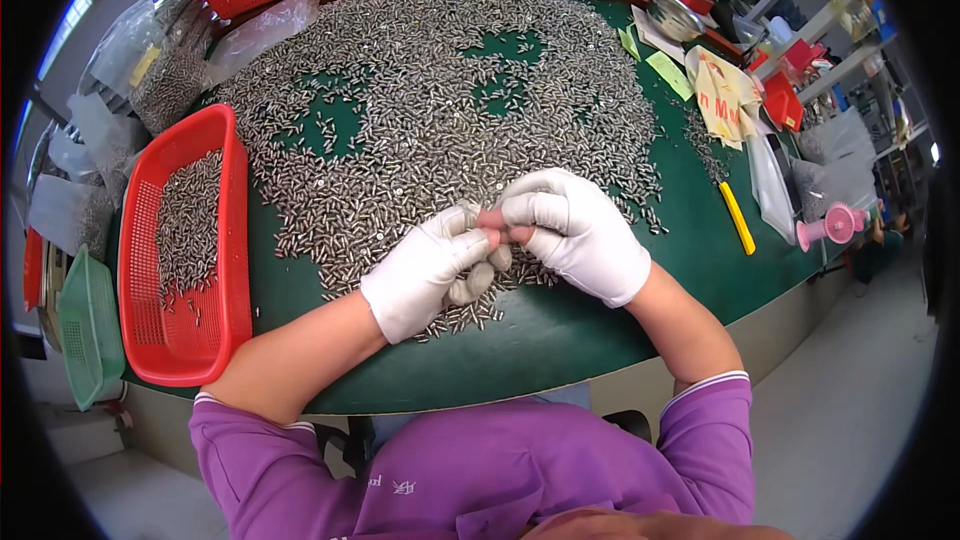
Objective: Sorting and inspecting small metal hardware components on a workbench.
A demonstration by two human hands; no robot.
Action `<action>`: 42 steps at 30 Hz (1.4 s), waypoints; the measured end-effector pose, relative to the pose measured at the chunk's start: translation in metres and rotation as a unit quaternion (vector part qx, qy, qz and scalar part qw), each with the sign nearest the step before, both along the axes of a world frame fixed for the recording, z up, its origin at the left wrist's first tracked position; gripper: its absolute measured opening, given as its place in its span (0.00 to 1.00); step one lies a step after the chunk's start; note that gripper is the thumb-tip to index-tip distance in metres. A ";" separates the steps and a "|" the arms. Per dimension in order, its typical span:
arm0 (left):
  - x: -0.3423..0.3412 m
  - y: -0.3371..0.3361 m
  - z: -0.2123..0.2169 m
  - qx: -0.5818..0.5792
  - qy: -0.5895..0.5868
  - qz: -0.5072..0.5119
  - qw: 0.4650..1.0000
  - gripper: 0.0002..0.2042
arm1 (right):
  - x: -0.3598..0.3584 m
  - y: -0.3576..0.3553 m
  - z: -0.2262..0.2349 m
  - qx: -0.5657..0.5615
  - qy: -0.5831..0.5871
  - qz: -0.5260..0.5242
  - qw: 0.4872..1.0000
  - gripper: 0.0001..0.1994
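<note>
Both my hands wear white gloves with some fingertips bare, and they meet over the near edge of a wide spread of small silver metal pins [420, 130]. My left hand [430, 265] has its thumb and fingers pinched together. Against it, the bare fingertips of my right hand [575, 235] are pinched too. Whatever sits between the fingertips is hidden or too small to name. Loose pins lie on the green tabletop [440, 375] under and around both hands.
A red plastic basket [240, 240] partly filled with pins stands left, beside a green basket [90, 330]. Bags of pins [175, 80] sit at the far left. Rightward are a yellow-handled knife [737, 218], a printed cloth bag [722, 95] and a pink fan [840, 224].
</note>
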State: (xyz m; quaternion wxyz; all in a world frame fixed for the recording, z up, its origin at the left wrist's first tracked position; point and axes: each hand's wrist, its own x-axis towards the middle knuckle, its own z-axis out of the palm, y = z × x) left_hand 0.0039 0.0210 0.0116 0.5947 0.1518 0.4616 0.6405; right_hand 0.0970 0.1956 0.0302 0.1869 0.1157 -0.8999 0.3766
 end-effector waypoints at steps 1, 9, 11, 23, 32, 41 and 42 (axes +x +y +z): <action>0.000 0.000 0.001 0.000 0.000 0.000 1.000 0.08 | 0.001 0.000 0.000 0.006 -0.010 -0.021 1.000 0.08; -0.002 -0.002 0.004 -0.014 -0.041 0.015 0.999 0.09 | -0.006 0.010 -0.015 0.202 -0.054 -0.146 0.967 0.09; -0.003 -0.003 0.004 -0.018 -0.038 0.014 0.999 0.10 | -0.008 0.008 -0.014 0.213 -0.083 -0.148 0.962 0.07; 0.000 -0.001 0.006 -0.018 -0.026 0.019 0.999 0.13 | -0.012 0.014 -0.018 0.210 -0.059 -0.116 0.969 0.05; -0.001 -0.001 -0.004 0.011 -0.035 0.019 0.999 0.12 | -0.005 0.008 0.008 0.195 0.097 -0.055 0.974 0.08; 0.000 0.000 -0.002 0.003 -0.040 0.018 0.999 0.08 | -0.003 0.002 0.004 0.212 0.073 -0.078 0.971 0.10; 0.000 0.000 0.002 -0.027 -0.052 0.033 0.998 0.08 | -0.004 0.003 0.002 0.222 0.066 -0.126 0.965 0.09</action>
